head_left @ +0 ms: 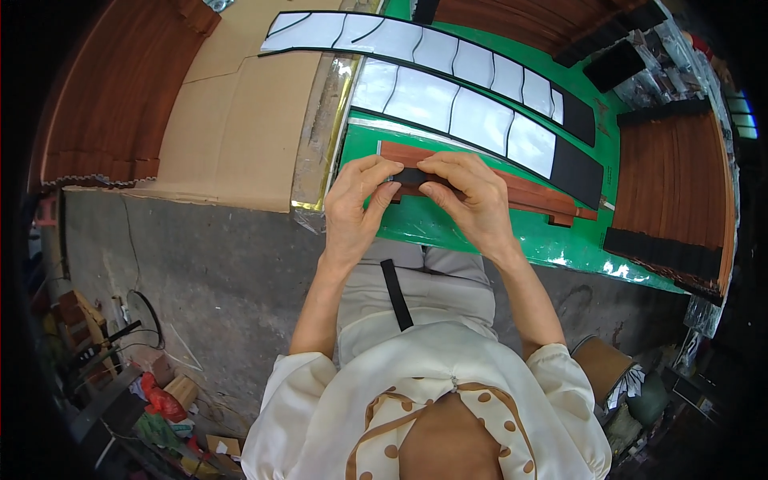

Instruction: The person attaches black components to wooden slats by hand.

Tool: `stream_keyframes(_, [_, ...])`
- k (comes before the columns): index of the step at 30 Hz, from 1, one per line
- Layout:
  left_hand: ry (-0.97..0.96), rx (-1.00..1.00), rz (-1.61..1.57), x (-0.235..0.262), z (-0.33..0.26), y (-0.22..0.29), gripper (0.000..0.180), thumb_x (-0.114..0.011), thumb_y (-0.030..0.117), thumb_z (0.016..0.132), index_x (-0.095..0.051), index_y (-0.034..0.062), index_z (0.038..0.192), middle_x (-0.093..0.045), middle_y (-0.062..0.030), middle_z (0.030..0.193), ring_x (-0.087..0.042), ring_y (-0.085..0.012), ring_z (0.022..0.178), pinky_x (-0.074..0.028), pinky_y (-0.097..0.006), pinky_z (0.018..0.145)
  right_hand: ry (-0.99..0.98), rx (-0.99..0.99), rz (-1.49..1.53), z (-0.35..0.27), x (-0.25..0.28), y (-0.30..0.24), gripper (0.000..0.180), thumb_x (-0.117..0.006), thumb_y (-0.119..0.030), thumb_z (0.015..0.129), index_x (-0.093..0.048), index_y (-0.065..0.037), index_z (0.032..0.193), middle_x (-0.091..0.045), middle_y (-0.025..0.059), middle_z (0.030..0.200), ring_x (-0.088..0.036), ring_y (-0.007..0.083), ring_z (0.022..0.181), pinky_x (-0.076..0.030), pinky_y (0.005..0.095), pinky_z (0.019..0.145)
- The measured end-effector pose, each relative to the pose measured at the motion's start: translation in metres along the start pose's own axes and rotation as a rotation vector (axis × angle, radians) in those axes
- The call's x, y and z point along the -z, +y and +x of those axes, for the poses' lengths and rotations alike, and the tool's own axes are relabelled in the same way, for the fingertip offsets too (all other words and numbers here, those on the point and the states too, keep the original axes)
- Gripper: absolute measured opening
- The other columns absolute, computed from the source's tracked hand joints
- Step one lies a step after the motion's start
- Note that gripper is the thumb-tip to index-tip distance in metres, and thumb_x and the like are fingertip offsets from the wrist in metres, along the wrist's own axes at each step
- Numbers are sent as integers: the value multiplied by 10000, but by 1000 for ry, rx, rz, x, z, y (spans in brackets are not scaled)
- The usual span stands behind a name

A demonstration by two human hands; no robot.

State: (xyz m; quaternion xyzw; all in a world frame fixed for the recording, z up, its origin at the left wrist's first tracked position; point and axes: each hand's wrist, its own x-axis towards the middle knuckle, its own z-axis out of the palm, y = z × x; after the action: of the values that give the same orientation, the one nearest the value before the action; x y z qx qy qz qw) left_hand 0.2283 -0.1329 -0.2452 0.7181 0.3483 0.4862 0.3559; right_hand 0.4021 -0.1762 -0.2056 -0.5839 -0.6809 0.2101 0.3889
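Note:
Both hands pinch a short black strip [412, 177] between thumbs and fingertips, just above the near part of the green table. My left hand [356, 196] grips its left end, and my right hand [474, 196] its right end. Under the fingers lies a long reddish-brown, wood-coloured slat [528, 190], running to the right. Beyond it are two long black-edged strips with white sheets on them, a nearer one [480, 124] and a farther one [432, 52]. The fingers hide part of the black strip, so its exact kind is unclear.
A stack of reddish-brown slats [668, 176] with black ends stands at the right of the green table [392, 228]. More brown slats [120, 88] lie at the left on cardboard [232, 136]. Another stack [512, 20] sits at the back. A round brown container [600, 364] stands low at the right.

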Motion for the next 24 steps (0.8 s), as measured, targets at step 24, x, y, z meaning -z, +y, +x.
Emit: stream_keyframes(24, [11,16,19,-2,1,1,237,-661,-7,794,-645,45,1024,-635,-117,972,-619,-236,887,-492,-311,752,53,8,-16,0,-4,2,220,-708,-23,752,-667,-6,967,-643,90,953,-612,195,847,-511,280,633])
